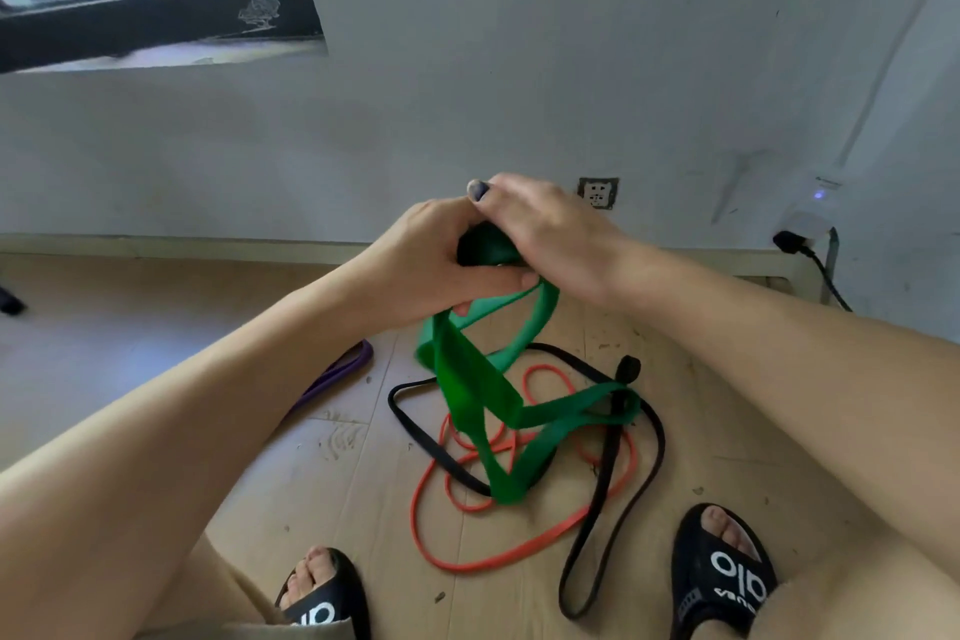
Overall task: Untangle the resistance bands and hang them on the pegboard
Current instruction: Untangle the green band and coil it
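Gripping the green band (pixel 475 395), fingers of both hands curl round its top above the floor tangle (pixel 519 509)

A plain room in a home is showing here: a scuffed grey wall (pixel 467 94) carrying a socket (pixel 598 193), a dark-framed window (pixel 156 10) letting in daylight, flattened cardboard (pixel 519 561) covering the floor (pixel 104 322), and slippered feet (pixel 722 572) standing on it.
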The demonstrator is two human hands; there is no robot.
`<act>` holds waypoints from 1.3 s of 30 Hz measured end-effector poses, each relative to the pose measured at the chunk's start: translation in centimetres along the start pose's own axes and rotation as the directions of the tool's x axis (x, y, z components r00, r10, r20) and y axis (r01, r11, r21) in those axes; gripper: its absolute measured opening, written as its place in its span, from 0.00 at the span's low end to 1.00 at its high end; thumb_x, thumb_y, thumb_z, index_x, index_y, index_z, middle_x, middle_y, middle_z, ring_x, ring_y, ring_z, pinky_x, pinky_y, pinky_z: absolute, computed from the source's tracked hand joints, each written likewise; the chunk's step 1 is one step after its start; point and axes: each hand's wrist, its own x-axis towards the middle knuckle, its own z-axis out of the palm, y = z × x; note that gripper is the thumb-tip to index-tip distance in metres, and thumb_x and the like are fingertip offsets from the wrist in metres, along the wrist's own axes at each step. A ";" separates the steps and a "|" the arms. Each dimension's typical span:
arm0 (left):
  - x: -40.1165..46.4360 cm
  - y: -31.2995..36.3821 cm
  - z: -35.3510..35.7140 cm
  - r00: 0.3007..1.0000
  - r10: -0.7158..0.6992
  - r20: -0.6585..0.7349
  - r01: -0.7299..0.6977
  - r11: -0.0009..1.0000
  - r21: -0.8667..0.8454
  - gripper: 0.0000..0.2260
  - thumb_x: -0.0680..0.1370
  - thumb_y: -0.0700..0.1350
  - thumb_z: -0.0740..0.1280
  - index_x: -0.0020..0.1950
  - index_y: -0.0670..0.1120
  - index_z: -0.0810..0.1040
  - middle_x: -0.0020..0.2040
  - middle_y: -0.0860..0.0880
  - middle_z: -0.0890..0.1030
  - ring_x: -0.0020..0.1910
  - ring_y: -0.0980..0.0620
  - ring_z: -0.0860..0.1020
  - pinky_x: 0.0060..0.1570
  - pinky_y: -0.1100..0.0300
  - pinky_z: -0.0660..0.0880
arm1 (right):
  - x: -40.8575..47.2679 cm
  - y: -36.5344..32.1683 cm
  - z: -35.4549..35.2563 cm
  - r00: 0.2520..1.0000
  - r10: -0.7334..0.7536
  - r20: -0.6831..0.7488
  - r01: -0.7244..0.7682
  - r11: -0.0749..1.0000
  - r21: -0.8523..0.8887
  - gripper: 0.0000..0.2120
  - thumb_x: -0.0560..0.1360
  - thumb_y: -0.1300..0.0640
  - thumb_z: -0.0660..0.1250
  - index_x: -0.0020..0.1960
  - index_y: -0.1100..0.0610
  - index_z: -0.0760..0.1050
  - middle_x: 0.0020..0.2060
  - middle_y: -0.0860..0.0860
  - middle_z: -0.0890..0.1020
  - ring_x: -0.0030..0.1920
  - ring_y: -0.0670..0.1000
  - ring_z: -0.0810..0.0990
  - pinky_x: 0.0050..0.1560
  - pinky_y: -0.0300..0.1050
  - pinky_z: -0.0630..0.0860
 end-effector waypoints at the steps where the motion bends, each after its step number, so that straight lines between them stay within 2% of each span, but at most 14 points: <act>1: 0.0 -0.3 -0.1 1.000 -0.011 0.006 0.011 1.000 0.003 0.10 0.75 0.47 0.77 0.44 0.57 0.76 0.28 0.57 0.80 0.25 0.61 0.77 0.30 0.70 0.70 | 0.1 -0.1 -0.1 0.999 -0.019 -0.030 0.019 1.000 -0.009 0.15 0.83 0.42 0.60 0.50 0.51 0.78 0.40 0.47 0.84 0.42 0.44 0.82 0.43 0.42 0.72; 5: -0.1 -1.6 -0.4 0.998 -0.046 0.050 0.042 0.997 0.068 0.15 0.72 0.50 0.77 0.44 0.61 0.71 0.36 0.55 0.78 0.31 0.60 0.75 0.33 0.64 0.72 | 0.6 -0.7 -0.6 0.987 -0.069 -0.146 0.083 0.992 0.093 0.05 0.77 0.52 0.71 0.49 0.52 0.77 0.30 0.47 0.84 0.33 0.44 0.82 0.39 0.41 0.76; 7: 0.1 -2.3 0.0 0.996 -0.074 0.059 0.070 0.995 0.073 0.14 0.72 0.49 0.78 0.43 0.56 0.71 0.38 0.49 0.79 0.33 0.53 0.75 0.40 0.51 0.76 | 1.2 -1.3 -1.4 0.968 -0.071 -0.243 0.115 0.978 0.173 0.06 0.76 0.54 0.74 0.45 0.53 0.77 0.24 0.45 0.77 0.26 0.42 0.74 0.32 0.36 0.71; 9: 0.1 -3.0 0.1 0.995 -0.090 0.046 0.089 0.996 0.017 0.14 0.73 0.49 0.77 0.42 0.51 0.71 0.39 0.46 0.79 0.35 0.48 0.75 0.43 0.42 0.76 | 1.7 -1.7 -2.5 0.940 -0.047 -0.339 0.134 0.962 0.237 0.08 0.74 0.54 0.75 0.42 0.53 0.76 0.24 0.45 0.73 0.26 0.45 0.70 0.32 0.39 0.69; 12: 0.3 -3.6 0.2 0.998 -0.047 0.044 0.041 0.990 0.133 0.18 0.74 0.51 0.77 0.44 0.54 0.66 0.39 0.45 0.78 0.35 0.43 0.74 0.39 0.44 0.73 | 2.0 -0.8 -4.0 0.904 0.008 -0.426 0.105 0.965 0.240 0.10 0.72 0.52 0.76 0.40 0.53 0.76 0.29 0.49 0.75 0.31 0.49 0.74 0.35 0.46 0.73; 14: 0.4 -3.5 0.3 0.999 0.019 0.031 -0.026 0.967 0.252 0.21 0.74 0.54 0.76 0.44 0.55 0.62 0.36 0.49 0.73 0.32 0.49 0.70 0.33 0.50 0.69 | 2.1 0.7 -4.6 0.890 0.072 -0.451 0.033 0.975 0.220 0.10 0.73 0.51 0.75 0.40 0.54 0.76 0.31 0.51 0.78 0.33 0.51 0.77 0.39 0.51 0.76; 18: 0.7 -2.2 -0.5 0.966 0.167 -0.198 -0.128 0.972 0.197 0.18 0.75 0.51 0.76 0.47 0.49 0.66 0.31 0.53 0.72 0.29 0.55 0.71 0.30 0.62 0.67 | 2.0 3.2 -4.5 0.950 0.193 -0.244 -0.192 0.981 0.028 0.16 0.82 0.48 0.63 0.46 0.60 0.79 0.35 0.53 0.84 0.36 0.55 0.84 0.45 0.51 0.80; 21: 0.6 -1.2 -0.8 0.960 0.188 -0.209 -0.169 0.980 0.105 0.13 0.79 0.46 0.73 0.52 0.46 0.69 0.36 0.53 0.81 0.33 0.57 0.80 0.32 0.62 0.74 | 1.4 2.6 -3.2 0.991 0.124 -0.052 -0.122 0.991 0.047 0.26 0.84 0.39 0.53 0.50 0.56 0.81 0.45 0.52 0.87 0.50 0.53 0.85 0.63 0.59 0.76; 23: 0.5 -1.3 -0.4 0.974 0.177 -0.142 -0.160 0.980 0.119 0.11 0.79 0.44 0.71 0.54 0.45 0.70 0.38 0.54 0.81 0.34 0.57 0.80 0.34 0.59 0.75 | 1.1 1.2 -2.1 0.998 0.055 -0.011 -0.054 0.991 0.119 0.29 0.82 0.35 0.50 0.52 0.55 0.82 0.48 0.50 0.86 0.55 0.50 0.83 0.67 0.57 0.72; 28: 0.1 -1.5 -0.1 0.979 0.163 -0.124 -0.150 0.983 0.109 0.12 0.78 0.42 0.72 0.51 0.54 0.69 0.36 0.58 0.75 0.33 0.61 0.74 0.33 0.69 0.68 | 0.4 -0.1 0.1 0.999 0.023 -0.031 -0.022 0.998 0.053 0.21 0.82 0.38 0.58 0.52 0.54 0.76 0.47 0.51 0.84 0.51 0.50 0.82 0.59 0.58 0.77; 31: -0.2 -1.9 -0.4 0.987 0.106 -0.124 -0.097 0.993 0.072 0.17 0.76 0.43 0.75 0.46 0.60 0.68 0.33 0.62 0.75 0.32 0.63 0.74 0.34 0.70 0.68 | 0.8 -0.4 0.1 0.989 -0.045 -0.139 0.051 0.998 0.041 0.14 0.79 0.43 0.67 0.49 0.55 0.76 0.39 0.51 0.83 0.41 0.49 0.81 0.47 0.51 0.81; 33: -0.4 -2.6 -0.3 0.998 0.040 -0.058 -0.041 0.999 -0.014 0.15 0.72 0.50 0.77 0.49 0.58 0.72 0.36 0.59 0.78 0.33 0.57 0.73 0.35 0.63 0.72 | 1.1 -0.9 -0.2 0.975 -0.070 -0.213 0.093 0.990 0.104 0.08 0.77 0.51 0.72 0.45 0.54 0.75 0.31 0.47 0.77 0.32 0.45 0.74 0.35 0.42 0.73; 35: -0.7 -2.7 0.0 1.000 0.002 0.014 -0.001 0.997 -0.071 0.19 0.69 0.56 0.76 0.53 0.52 0.73 0.40 0.50 0.80 0.38 0.45 0.76 0.40 0.46 0.77 | 1.6 -1.5 -0.4 0.960 -0.064 -0.271 0.125 0.968 0.217 0.09 0.75 0.59 0.73 0.42 0.53 0.73 0.28 0.46 0.74 0.30 0.44 0.71 0.32 0.38 0.69; 39: -1.0 -3.6 0.7 0.997 -0.039 0.065 0.042 0.998 -0.043 0.13 0.75 0.49 0.76 0.43 0.57 0.71 0.33 0.60 0.76 0.31 0.60 0.72 0.36 0.60 0.69 | 2.1 -2.4 -2.2 0.903 0.008 -0.429 0.149 0.932 0.331 0.11 0.73 0.61 0.74 0.39 0.52 0.73 0.31 0.48 0.75 0.33 0.45 0.73 0.35 0.39 0.71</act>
